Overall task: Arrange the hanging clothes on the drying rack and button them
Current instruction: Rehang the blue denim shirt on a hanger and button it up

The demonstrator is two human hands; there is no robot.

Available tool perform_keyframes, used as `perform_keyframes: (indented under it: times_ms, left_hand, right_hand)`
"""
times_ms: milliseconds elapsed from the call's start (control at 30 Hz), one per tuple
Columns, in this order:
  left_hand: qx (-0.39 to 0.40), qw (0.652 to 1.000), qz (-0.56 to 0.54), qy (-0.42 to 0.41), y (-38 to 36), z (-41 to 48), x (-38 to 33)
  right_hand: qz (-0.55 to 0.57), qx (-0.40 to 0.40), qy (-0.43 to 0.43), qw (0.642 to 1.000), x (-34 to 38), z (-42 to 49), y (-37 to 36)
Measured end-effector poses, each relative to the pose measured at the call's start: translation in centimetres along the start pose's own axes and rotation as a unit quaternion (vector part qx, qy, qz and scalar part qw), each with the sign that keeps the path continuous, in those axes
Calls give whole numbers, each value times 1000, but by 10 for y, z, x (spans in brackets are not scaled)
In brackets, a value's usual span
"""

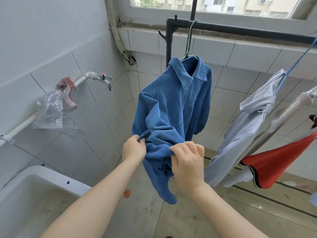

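Blue denim filled the middle of the scene: a long-sleeved collared blue denim shirt hung from a pale green plastic hanger hooked over the black metal rail of the drying rack, under the far window. Its lower part was gathered up toward the person, probably so the front edges could be brought together for buttoning. The left hand was pinched shut on a fold of the hem, and the right hand was closed over the bunched cloth just beside it. To the right hung a pale lilac shirt and a red garment.
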State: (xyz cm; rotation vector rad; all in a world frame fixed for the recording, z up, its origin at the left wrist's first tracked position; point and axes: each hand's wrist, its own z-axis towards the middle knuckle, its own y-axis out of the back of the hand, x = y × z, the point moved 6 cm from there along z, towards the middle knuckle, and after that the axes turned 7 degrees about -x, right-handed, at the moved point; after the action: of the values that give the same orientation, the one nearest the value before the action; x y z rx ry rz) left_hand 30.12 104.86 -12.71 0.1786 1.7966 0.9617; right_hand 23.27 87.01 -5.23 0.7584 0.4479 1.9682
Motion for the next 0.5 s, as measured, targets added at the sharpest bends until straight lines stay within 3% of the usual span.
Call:
perform_keyframes:
  times_ms: [100,167,333,500]
  left_hand:
    - [-26,999,29,-24,-4,-1,-3]
    - [-30,999,17,-23,-6,-4,-8]
    - [9,976,-194,100,-5,-24,-6]
    - [215,904,-290,228,-22,-80,1]
  right_hand:
    - [73,-28,-132,988,-14,8,9]
    - [103,-10,-177,979,-20,9,6]
    - [63,-36,-50,996,-15,10,16]
    - [65,9,69,995,-1,-8,5]
